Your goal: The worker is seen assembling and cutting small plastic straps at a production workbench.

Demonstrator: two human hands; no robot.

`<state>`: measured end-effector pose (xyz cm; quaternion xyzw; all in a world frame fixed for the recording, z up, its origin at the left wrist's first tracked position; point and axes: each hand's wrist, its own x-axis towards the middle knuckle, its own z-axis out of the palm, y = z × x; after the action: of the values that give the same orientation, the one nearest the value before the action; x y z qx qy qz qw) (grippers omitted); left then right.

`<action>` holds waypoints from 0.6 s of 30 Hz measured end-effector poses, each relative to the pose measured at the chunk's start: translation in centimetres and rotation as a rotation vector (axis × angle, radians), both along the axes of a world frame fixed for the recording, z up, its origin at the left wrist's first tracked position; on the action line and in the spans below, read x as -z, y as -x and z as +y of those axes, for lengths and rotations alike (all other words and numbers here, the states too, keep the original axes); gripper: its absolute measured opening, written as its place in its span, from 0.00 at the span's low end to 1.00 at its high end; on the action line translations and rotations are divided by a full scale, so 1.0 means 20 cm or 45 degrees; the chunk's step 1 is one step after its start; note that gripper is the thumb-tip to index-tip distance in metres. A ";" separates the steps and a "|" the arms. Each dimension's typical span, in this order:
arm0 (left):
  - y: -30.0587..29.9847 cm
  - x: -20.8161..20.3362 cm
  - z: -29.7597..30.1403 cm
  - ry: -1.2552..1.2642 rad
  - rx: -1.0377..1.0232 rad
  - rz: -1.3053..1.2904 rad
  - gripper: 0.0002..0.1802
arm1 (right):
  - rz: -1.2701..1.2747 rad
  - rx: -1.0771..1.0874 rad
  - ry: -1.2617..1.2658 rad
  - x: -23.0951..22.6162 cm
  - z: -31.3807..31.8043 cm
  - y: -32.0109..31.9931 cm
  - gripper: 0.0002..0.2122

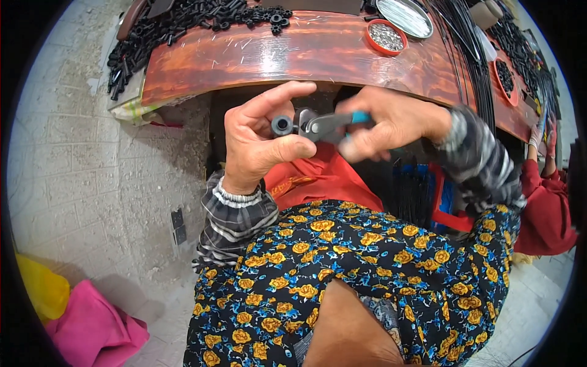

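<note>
My left hand [247,144] is closed around a small black tubular part [282,125], whose round open end faces up between the fingers and thumb. A pair of pliers [325,126] with grey metal jaws and teal grips is in my right hand [397,116], which is partly blurred by motion. The jaws are right beside the black part, on its right; whether they bite on anything I cannot make out. Both hands are held up over my lap, in front of the table's near edge.
On the reddish-brown table [244,64] lie a heap of black tubular parts [214,15], an orange-red bowl of small metal pieces [386,38] and a round tray of thin pale sticks [406,18]. Long black strips [458,46] cross its right side. A co-worker's red sleeve [541,189] shows far right.
</note>
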<state>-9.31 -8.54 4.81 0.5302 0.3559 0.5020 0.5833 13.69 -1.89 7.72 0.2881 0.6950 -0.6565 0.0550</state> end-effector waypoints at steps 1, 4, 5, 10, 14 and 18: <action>0.01 0.03 0.01 -0.064 0.042 0.034 0.30 | 0.060 -0.154 0.550 0.04 0.02 0.02 0.19; -0.02 0.04 0.03 -0.092 0.050 0.017 0.29 | -0.092 -0.124 0.058 -0.03 0.00 0.00 0.18; -0.02 0.02 0.02 -0.034 0.008 0.021 0.29 | 0.021 -0.040 -0.519 -0.01 -0.02 -0.02 0.18; -0.03 -0.01 0.04 -0.088 0.043 -0.071 0.25 | 0.182 0.061 -1.880 -0.02 0.00 -0.05 0.17; -0.02 0.01 0.07 -0.060 0.219 -0.038 0.28 | -0.252 -0.349 0.242 -0.05 0.09 -0.04 0.18; -0.06 0.03 0.07 -0.054 0.038 -0.088 0.25 | -0.007 0.063 -0.842 -0.03 -0.02 -0.04 0.16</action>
<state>-8.19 -7.06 4.26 0.5299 0.3169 0.5189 0.5912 14.44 -2.24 8.35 0.3090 0.8630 -0.3957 -0.0555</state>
